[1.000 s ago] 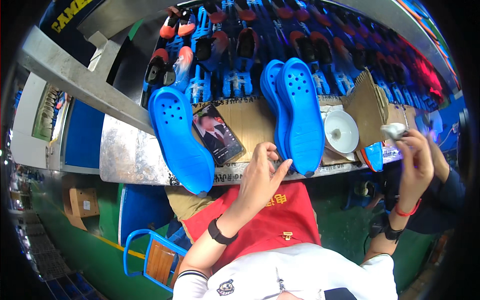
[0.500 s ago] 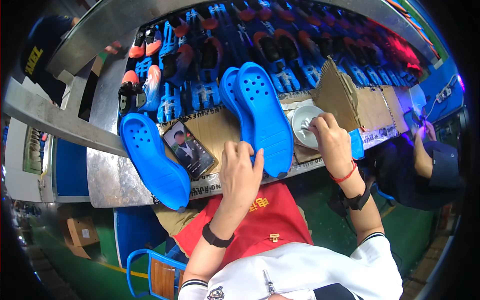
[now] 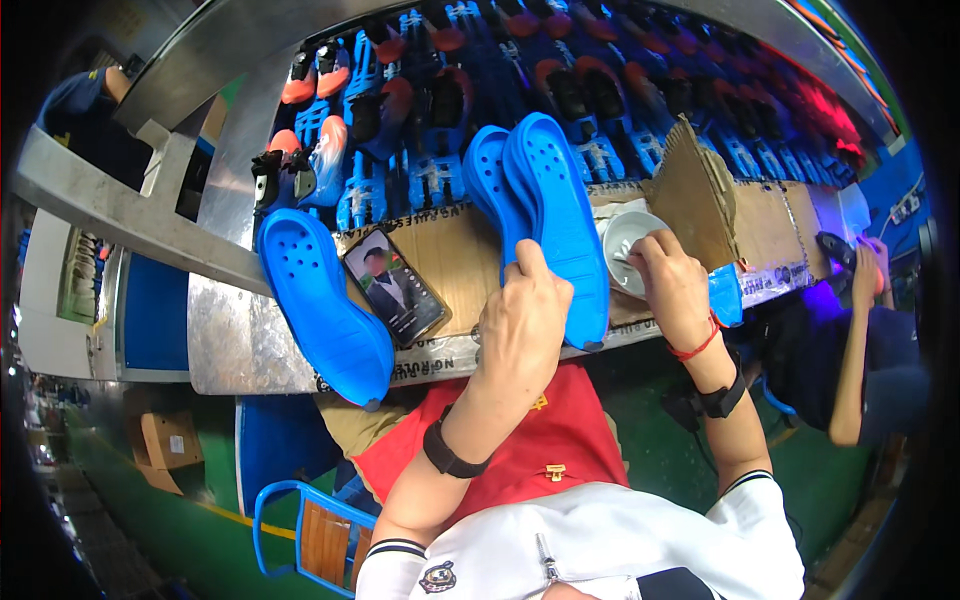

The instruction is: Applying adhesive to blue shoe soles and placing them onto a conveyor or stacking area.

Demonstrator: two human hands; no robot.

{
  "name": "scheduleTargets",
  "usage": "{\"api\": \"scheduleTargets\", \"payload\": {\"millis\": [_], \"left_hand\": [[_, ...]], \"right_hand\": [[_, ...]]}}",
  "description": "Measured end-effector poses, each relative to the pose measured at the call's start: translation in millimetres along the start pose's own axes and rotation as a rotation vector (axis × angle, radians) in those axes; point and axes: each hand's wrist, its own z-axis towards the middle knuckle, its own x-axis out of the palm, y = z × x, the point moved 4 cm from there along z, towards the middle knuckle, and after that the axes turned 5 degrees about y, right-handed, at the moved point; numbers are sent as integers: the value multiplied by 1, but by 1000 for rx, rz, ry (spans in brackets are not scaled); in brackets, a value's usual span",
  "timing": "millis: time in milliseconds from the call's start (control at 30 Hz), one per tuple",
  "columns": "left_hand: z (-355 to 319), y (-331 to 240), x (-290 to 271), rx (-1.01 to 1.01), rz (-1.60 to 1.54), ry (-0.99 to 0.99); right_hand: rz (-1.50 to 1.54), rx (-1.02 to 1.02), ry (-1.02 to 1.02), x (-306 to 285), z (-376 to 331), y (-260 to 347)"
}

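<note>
Two blue shoe soles with holed forefoot ends lie overlapping in the middle of the bench, the upper sole (image 3: pixel 562 215) partly covering the lower sole (image 3: pixel 490 175). Over the left edge of the upper one, my left hand (image 3: pixel 525 325) is closed, fingers curled and partly hidden. My right hand (image 3: pixel 675 285) pinches a thin stick-like tool at the rim of a white bowl (image 3: pixel 612 270); the tool's tip is too small to make out. A third blue sole (image 3: pixel 325 310) lies apart at the left, beside a phone (image 3: pixel 395 290) with a lit screen.
Behind the soles stand rows of orange, black and blue shoes (image 3: pixel 455 105) on blue racks. A folded cardboard piece (image 3: pixel 690 185) rises behind the bowl. A metal beam (image 3: pixel 150 225) crosses at left. At right, another person's arm (image 3: pixel 855 340) reaches toward a dark shoe.
My left hand has moved right and its fingers have curled over the sole's edge. My right hand stays at the bowl. The whole view has shifted slightly.
</note>
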Motion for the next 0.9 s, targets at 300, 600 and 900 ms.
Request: {"api": "scheduleTargets", "payload": {"millis": [300,600,900], "left_hand": [[-21,22,-17,98,-1299,131],[-22,31,-28,50,-1420,287],[-26,39,-46,99,-1172,114]], "right_hand": [[69,-20,-42,-16,-3,4],[137,-34,-118,-32,-10,8],[171,-26,-125,-38,-19,10]]}}
